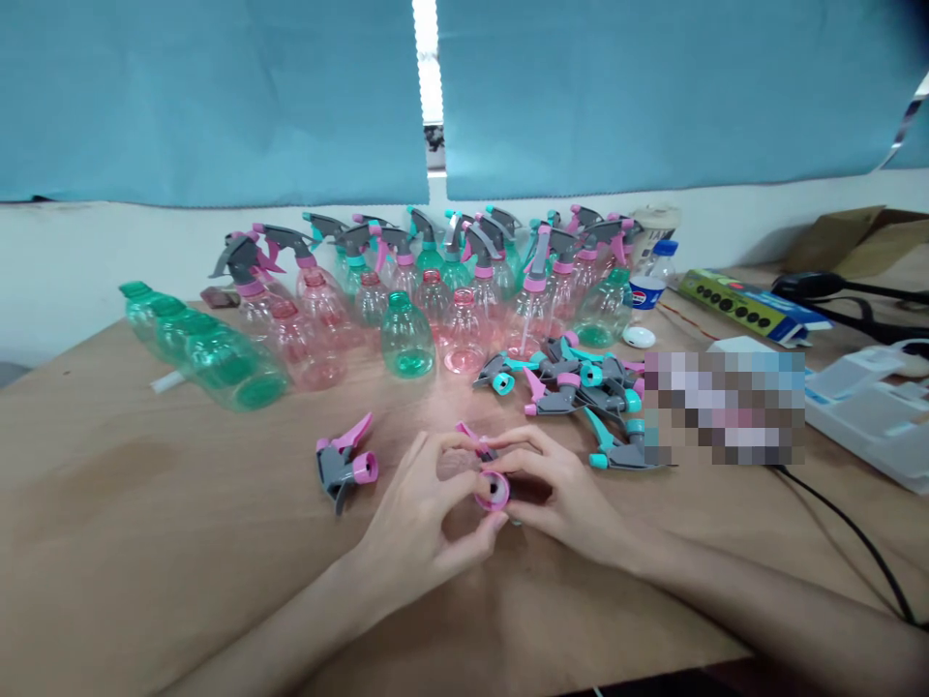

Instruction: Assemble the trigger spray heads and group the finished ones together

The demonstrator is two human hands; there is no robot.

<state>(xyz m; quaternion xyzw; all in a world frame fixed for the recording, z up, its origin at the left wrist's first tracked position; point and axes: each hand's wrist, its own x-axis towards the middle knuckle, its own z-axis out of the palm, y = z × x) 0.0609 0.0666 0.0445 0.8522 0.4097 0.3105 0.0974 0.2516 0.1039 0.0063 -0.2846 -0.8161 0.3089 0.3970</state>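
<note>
Brown desk (108, 571) before a white wall (73, 252); above, blue sheets (218, 97) cover the upper background, their lower edges nearly level, separated by a narrow upright gap (428, 58) showing bright light.

The table (108, 552) has a brown top. Rear section: green and pink bottles (408, 334), several fitted with spray heads (239, 257). Right of center: loose spray heads (558, 398), clustered; one lies separately at left. Right side: box (747, 308) and translucent tray (863, 426).

The spray collar (502, 497) is pink, the tabletop (218, 542) brown
</note>
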